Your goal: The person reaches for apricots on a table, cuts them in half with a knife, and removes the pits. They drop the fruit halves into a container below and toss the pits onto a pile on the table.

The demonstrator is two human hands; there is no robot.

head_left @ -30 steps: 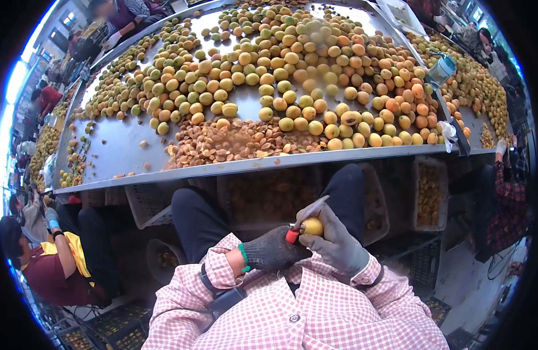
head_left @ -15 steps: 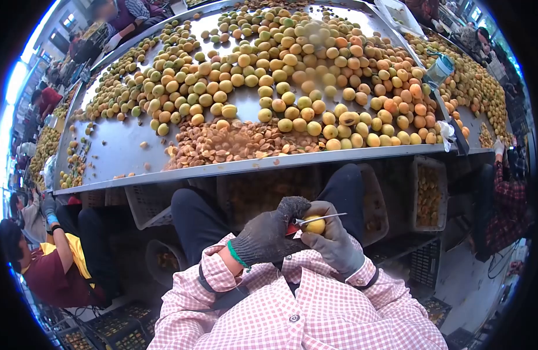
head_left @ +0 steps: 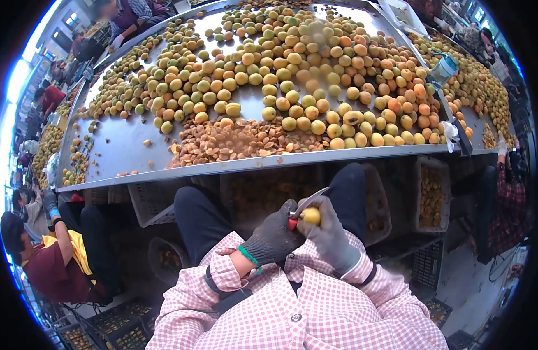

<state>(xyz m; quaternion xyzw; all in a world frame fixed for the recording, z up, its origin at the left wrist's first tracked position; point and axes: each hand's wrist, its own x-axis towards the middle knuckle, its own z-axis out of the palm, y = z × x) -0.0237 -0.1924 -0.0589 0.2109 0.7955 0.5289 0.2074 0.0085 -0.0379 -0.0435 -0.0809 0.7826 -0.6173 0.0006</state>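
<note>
Yellow fruit [head_left: 311,216] is resting in the right hand [head_left: 330,236], whose gloved fingers are curling round it above the lap. The left hand [head_left: 273,235] is gripping the red handle [head_left: 292,224] of a knife [head_left: 311,199], its blade slanting past the fruit between 1 and 2 o'clock; whether it is cutting in cannot be told. The left knee [head_left: 193,207] is standing between 9 and 10 o'clock and the right knee [head_left: 347,181] between 1 and 2, leaving a gap between them up to the near rim of the metal table [head_left: 310,161], which is crossing at 12.

Compared with half a second ago, the blade is tilting upward instead of pointing toward 3 o'clock, and the fruit is sitting slightly farther from the body.

Around the hands, a tub [head_left: 151,256] is standing near 9 o'clock and a filled crate [head_left: 417,201] between 2 and 3. Beyond the rim, brown pieces [head_left: 237,142] are lying at 11 o'clock, bare metal is showing at 10, and loose fruits [head_left: 298,58] are crowding 12. A worker in maroon [head_left: 59,271] is sitting between 8 and 9.
</note>
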